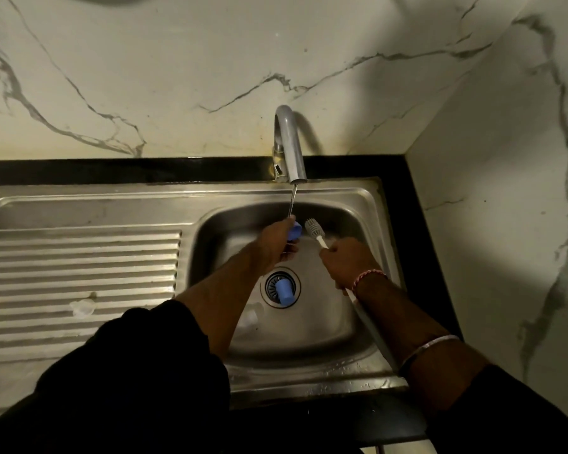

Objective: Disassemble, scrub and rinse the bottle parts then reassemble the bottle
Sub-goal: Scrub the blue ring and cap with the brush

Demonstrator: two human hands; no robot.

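We are seeing a blue bottle part (pixel 284 291) lying on the sink (pixel 368 198) drain nearest us, waiting; a clear piece (pixel 82 308) is resting on the drainboard. Farther in, our right hand (pixel 348 263) is clamping its fingers on the brush (pixel 315 231), and our left hand (pixel 276 245) is gripping a blue cap (pixel 294 231) under the tap (pixel 291 145) stream. We are judging ourselves mid-rinse, with reassembly remaining; the bottle body is hard to make out
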